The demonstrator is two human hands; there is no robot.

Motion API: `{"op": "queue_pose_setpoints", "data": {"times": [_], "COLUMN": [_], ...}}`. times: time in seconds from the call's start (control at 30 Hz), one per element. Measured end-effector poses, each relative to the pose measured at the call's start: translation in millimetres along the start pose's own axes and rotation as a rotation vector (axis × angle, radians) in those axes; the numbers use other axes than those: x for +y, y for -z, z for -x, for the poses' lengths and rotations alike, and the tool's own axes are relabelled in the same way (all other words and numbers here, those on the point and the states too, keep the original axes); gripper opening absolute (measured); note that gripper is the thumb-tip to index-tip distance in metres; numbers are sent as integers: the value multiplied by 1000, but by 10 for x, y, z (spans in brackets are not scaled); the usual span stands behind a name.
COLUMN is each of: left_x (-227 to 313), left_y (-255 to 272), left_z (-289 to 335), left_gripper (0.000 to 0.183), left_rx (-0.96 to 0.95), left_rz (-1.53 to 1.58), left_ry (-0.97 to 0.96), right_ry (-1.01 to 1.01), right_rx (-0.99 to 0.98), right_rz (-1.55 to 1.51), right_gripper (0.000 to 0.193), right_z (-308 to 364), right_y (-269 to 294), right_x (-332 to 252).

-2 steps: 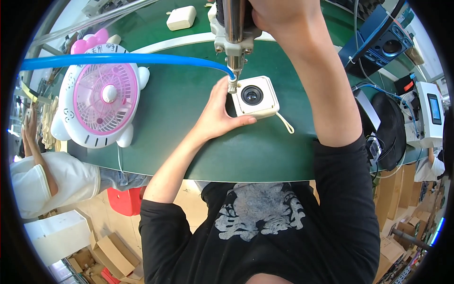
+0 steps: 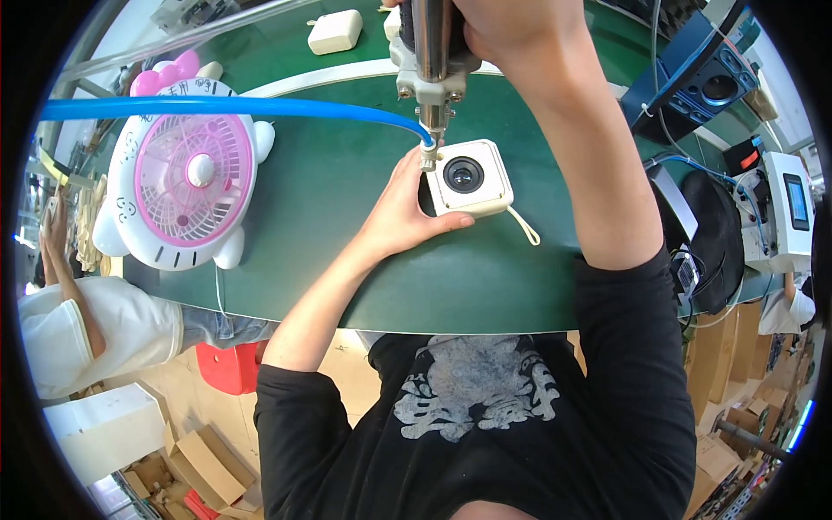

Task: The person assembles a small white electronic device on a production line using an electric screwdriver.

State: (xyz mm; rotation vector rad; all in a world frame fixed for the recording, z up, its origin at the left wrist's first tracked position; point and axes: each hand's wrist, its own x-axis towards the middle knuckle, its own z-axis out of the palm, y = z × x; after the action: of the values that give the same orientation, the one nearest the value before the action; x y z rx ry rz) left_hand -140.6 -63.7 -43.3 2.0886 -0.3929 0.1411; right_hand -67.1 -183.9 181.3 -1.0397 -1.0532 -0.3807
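Note:
On the green table, my left hand (image 2: 402, 212) is closed round the left side of a small cream box-shaped device (image 2: 494, 188). A black-ringed round lens (image 2: 463, 175) faces up from its top, and a cream wrist strap (image 2: 525, 227) trails from its near right corner. Above it my right hand (image 2: 520, 35), partly cut off by the upper edge, grips an upright power screwdriver (image 2: 432, 52). The tool's tip is at the far left corner of the device; I cannot see whether it touches a screw. A blue air hose (image 2: 260, 106) joins the tool near its tip.
A pink and white fan (image 2: 192, 173) stands at left, with a co-worker's white sleeve (image 2: 104, 334) below it. Another cream device (image 2: 334, 32) lies at the back. At right are a blue speaker box (image 2: 693, 82), a black bag (image 2: 715, 234) and a white instrument (image 2: 787, 208).
The screwdriver, the cream device and my left hand have shifted very slightly to the right. Both grips stay the same.

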Motion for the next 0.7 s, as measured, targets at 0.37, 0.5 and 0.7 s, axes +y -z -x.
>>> {"op": "queue_pose_setpoints", "data": {"times": [0.37,0.5,0.7], "left_x": [121,41,55], "left_y": [91,47,13], "left_z": [-45,-11,-42], "left_gripper": [101,101,104], "left_rx": [-92,-79,-41], "left_rz": [-89,-87,5], "left_ry": [-7,-44,43], "right_ry": [-54,-209,-188], "right_rx": [36,-1,72], "right_rz": [-182,-27,107], "right_gripper": [34,33,34], "right_z": [221,213,270], "right_y": [-96,-98,-50], "right_x": [296,273,195]}}
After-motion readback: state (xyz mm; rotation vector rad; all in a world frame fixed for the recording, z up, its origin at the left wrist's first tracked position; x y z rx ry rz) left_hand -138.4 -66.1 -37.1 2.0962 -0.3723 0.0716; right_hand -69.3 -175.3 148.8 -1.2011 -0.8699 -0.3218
